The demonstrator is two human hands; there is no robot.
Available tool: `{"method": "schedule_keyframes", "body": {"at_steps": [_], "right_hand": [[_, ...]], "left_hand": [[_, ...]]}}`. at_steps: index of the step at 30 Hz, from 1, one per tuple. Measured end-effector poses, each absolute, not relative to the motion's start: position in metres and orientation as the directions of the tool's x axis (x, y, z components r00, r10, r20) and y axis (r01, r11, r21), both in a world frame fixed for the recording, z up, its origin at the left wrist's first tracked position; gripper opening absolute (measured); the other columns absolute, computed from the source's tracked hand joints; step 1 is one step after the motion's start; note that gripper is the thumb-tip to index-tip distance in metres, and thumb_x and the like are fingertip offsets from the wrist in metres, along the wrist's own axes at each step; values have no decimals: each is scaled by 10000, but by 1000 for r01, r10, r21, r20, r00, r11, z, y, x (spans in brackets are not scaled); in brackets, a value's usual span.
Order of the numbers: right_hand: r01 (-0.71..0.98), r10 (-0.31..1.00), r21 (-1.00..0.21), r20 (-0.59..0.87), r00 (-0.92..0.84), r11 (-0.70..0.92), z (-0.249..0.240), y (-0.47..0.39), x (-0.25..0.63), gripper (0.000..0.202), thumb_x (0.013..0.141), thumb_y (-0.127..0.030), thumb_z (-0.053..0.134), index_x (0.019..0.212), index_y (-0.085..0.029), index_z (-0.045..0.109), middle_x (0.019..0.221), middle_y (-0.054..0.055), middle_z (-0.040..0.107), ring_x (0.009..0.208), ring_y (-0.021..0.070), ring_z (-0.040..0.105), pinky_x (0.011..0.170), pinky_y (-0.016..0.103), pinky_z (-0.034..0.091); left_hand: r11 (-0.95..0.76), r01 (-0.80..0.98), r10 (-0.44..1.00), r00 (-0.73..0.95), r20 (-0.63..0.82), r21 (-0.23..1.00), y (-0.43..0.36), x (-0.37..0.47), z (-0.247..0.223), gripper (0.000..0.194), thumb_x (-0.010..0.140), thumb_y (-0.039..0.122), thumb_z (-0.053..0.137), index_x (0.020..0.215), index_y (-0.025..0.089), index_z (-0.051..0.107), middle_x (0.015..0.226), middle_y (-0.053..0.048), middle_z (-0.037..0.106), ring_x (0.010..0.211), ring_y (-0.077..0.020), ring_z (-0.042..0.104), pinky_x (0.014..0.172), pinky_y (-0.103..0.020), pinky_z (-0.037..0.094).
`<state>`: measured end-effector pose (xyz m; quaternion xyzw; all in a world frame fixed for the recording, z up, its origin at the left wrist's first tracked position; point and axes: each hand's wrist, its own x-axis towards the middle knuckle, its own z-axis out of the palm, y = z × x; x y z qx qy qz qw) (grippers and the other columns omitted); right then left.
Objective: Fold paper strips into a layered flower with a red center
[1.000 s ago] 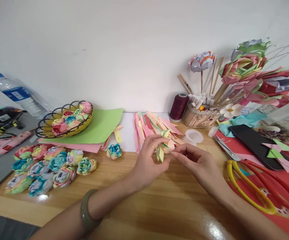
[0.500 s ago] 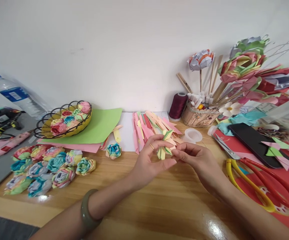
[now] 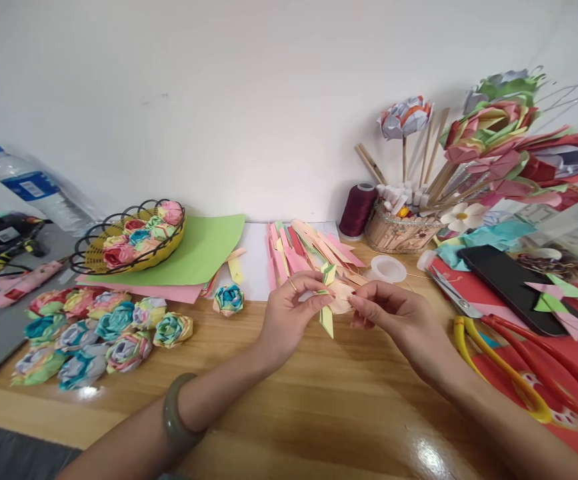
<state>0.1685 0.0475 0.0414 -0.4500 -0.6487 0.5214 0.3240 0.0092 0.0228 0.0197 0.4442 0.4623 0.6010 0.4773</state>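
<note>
Between my two hands is a bundle of folded paper pieces (image 3: 327,320), yellow and green with a pale peach part toward the right. My left hand (image 3: 296,313), with a ring and a bangle, pinches the bundle from the left. From the right, my right hand (image 3: 386,307) pinches the edge of the peach paper with thumb and forefinger. Just behind lies a pile of cut paper strips (image 3: 289,247) in pink, red and yellow on a white sheet (image 3: 256,260). One blue and yellow paper flower (image 3: 229,300) sits left of my hands.
Several paper flowers (image 3: 113,320) lie at left, below a yellow basket (image 3: 93,257). Scissors (image 3: 499,380), a black phone (image 3: 511,290) and paper scraps are at right. A thread spool (image 3: 357,212) and flower holder (image 3: 403,230) stand behind, near a tape roll (image 3: 387,269).
The folded paper has turned and spread, showing a wider peach part, with a yellow-green piece now pointing down. My hands have moved slightly apart. The view has shifted a little.
</note>
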Motion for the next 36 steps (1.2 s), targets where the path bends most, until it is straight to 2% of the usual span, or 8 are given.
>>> {"method": "schedule_keyframes", "body": {"at_steps": [13, 18, 21, 24, 26, 30, 33, 36], "right_hand": [[235, 902, -971, -61, -427, 45, 41, 50, 171, 308, 751, -477, 560, 660, -185, 529, 562, -16, 534, 540, 110, 458, 530, 239, 369], [237, 882, -971, -73, -465, 44, 45, 50, 173, 271, 752, -436, 574, 655, -188, 524, 545, -24, 514, 519, 105, 444, 505, 234, 351], [225, 911, -974, -69, -408, 27, 43, 53, 176, 272, 760, -415, 569, 625, -187, 508, 519, -33, 476, 495, 96, 410, 479, 227, 323], [183, 946, -981, 2, -324, 65, 39, 54, 180, 216, 783, -399, 545, 716, -194, 542, 576, -29, 469, 530, 101, 417, 479, 221, 322], [158, 941, -978, 80, -328, 138, 38, 53, 181, 189, 787, -381, 544, 878, -216, 567, 685, -12, 496, 611, 119, 458, 514, 225, 356], [121, 871, -930, 272, -409, 347, 37, 46, 179, 338, 791, -319, 550, 1123, -286, 497, 863, 13, 487, 732, 141, 488, 601, 249, 424], [131, 812, -868, 381, -441, 479, 36, 43, 177, 291, 781, -265, 581, 1064, -298, 527, 940, 20, 470, 702, 120, 492, 594, 245, 451], [99, 772, -849, 416, -481, 518, 33, 43, 174, 242, 771, -223, 607, 996, -284, 542, 944, 19, 471, 639, 94, 511, 563, 234, 486]], "left_hand": [[-37, -270, 990, -138, 0, 962, 24, 9, 20, 137, 618, 246, 685, 669, 151, 602, 902, -28, 625, 843, -139, 572, 758, -256, 441], [39, -419, 993, -85, -82, 907, 24, 9, 21, 217, 606, 291, 706, 719, 159, 577, 781, 7, 612, 723, -105, 547, 664, -220, 436], [88, -543, 989, -53, -138, 835, 26, 7, 21, 216, 640, 304, 692, 729, 164, 553, 736, 26, 589, 669, -83, 531, 634, -200, 423], [151, -630, 988, 70, -138, 762, 26, 4, 21, 172, 688, 276, 662, 738, 161, 544, 729, 19, 571, 684, -85, 533, 669, -213, 429], [190, -652, 981, 152, -119, 734, 25, 3, 20, 144, 703, 244, 651, 745, 158, 544, 736, 10, 569, 705, -91, 538, 712, -234, 432], [257, -636, 964, 221, -147, 728, 24, 1, 21, 145, 719, 249, 635, 813, 178, 550, 797, -6, 584, 721, -107, 554, 700, -253, 441], [248, -594, 965, 218, -144, 765, 22, 2, 23, 175, 723, 280, 623, 856, 188, 556, 807, -7, 575, 706, -106, 551, 647, -228, 443], [182, -520, 982, 137, -129, 835, 21, 6, 24, 198, 739, 301, 594, 901, 199, 547, 834, 4, 561, 688, -86, 534, 606, -190, 432]]}}
